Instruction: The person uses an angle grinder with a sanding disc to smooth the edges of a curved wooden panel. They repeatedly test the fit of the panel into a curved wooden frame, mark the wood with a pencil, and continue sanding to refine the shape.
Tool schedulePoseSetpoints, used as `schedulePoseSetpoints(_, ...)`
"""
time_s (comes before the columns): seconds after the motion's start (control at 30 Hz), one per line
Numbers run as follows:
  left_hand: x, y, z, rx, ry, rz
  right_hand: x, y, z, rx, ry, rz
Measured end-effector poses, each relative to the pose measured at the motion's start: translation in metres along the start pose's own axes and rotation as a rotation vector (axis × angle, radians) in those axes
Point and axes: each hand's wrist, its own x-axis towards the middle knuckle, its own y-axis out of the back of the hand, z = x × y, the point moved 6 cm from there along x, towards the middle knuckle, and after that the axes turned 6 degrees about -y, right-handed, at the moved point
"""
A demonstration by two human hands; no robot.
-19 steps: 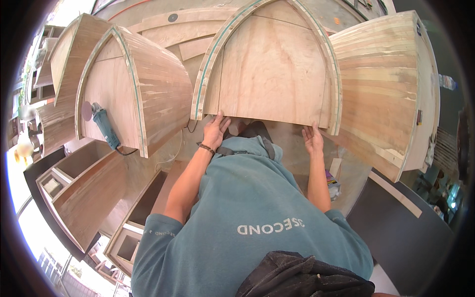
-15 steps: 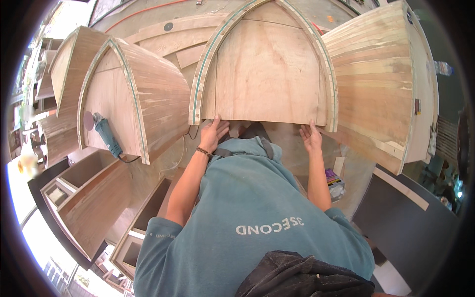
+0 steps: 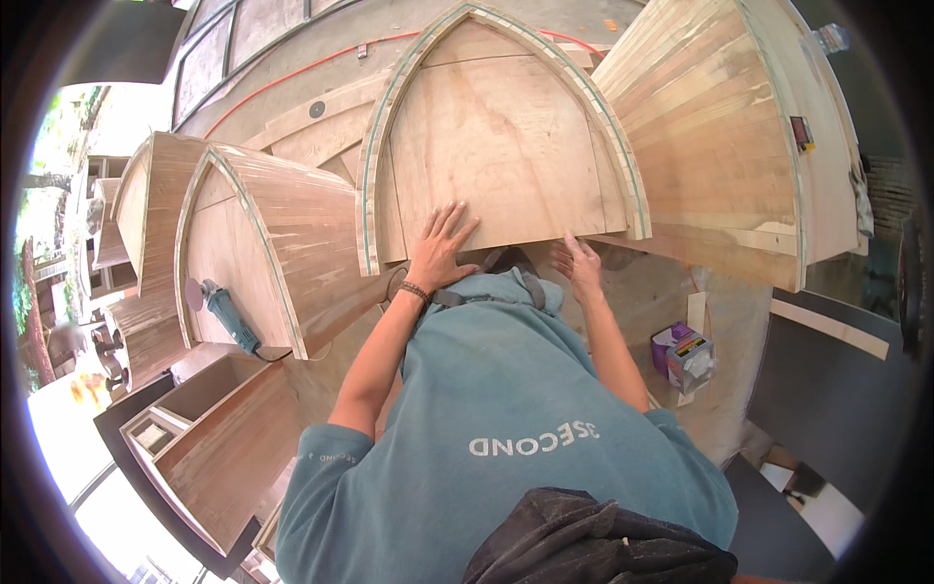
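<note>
In front of me stands a pointed-arch wooden piece, its pale plywood panel (image 3: 496,127) framed by a curved rim (image 3: 371,175) with a green line along it. My left hand (image 3: 443,248), with a beaded bracelet at the wrist, lies against the panel's lower left part, fingers spread. Close to the panel's bottom edge, right of the middle, is my right hand (image 3: 579,268). Its fingers point up and are somewhat apart, with nothing seen in them; whether the fingertips touch the edge I cannot tell.
Similar wooden pieces stand to the left (image 3: 311,229) and right (image 3: 700,127). An angle grinder (image 3: 231,319) with a cord rests against the left one. A purple box (image 3: 671,350) sits on the floor at right, near dark panels (image 3: 827,375). An orange cord (image 3: 292,83) runs behind.
My left hand has moved up from the bottom edge onto the panel's face. My right hand has shifted left along the edge. The view has turned, so the surroundings appear shifted.
</note>
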Motion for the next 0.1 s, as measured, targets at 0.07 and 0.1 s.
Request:
schedulePoseSetpoints(0.07, 0.007, -0.018, -0.004, 0.089, -0.067, -0.100, 0.010, 0.000, 0.004, 0.058, 0.041, 0.013)
schedulePoseSetpoints(0.1, 0.010, -0.023, -0.008, 0.201, -0.098, -0.140, 0.018, 0.005, 0.006, 0.089, 0.030, 0.046)
